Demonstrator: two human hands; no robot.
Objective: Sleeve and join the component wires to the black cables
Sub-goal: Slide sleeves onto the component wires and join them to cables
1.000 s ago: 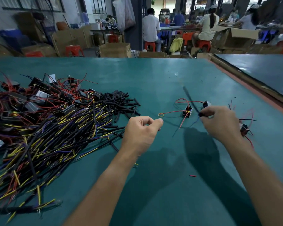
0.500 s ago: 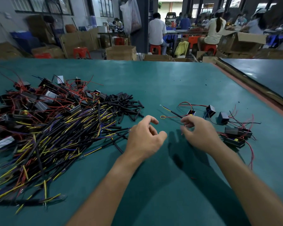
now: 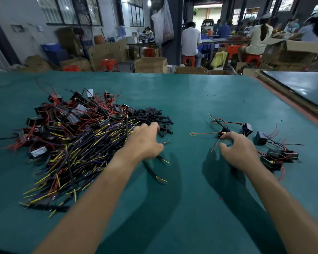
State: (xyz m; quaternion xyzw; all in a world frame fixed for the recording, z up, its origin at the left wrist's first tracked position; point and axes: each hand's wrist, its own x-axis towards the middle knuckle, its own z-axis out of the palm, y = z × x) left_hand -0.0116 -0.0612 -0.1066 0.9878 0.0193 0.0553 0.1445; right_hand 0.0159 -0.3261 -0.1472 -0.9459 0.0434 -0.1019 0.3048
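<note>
On the left of the green table (image 3: 191, 96) lies a big heap of black cables (image 3: 77, 158) with yellow and purple ends. Behind it are black box components with red wires (image 3: 72, 114), and beside those a small pile of short black sleeves (image 3: 154, 114). My left hand (image 3: 145, 142) reaches over the cables, fingers stretched to the edge of the sleeve pile. It holds nothing that I can see. My right hand (image 3: 237, 151) hovers loosely curled over the table, fingertips by a component (image 3: 223, 132) with a looped red wire. A thin black cable (image 3: 218, 122) lies just beyond it.
Several more black components with red wires (image 3: 275, 156) lie to the right of my right hand. A second dark table (image 3: 305, 87) adjoins at the far right behind a raised brown edge (image 3: 290, 99). Cardboard boxes and seated people fill the background.
My right hand has laid the black cable and its component down on the table and let go. My left hand has moved left and forward, from the middle of the table to the heap.
</note>
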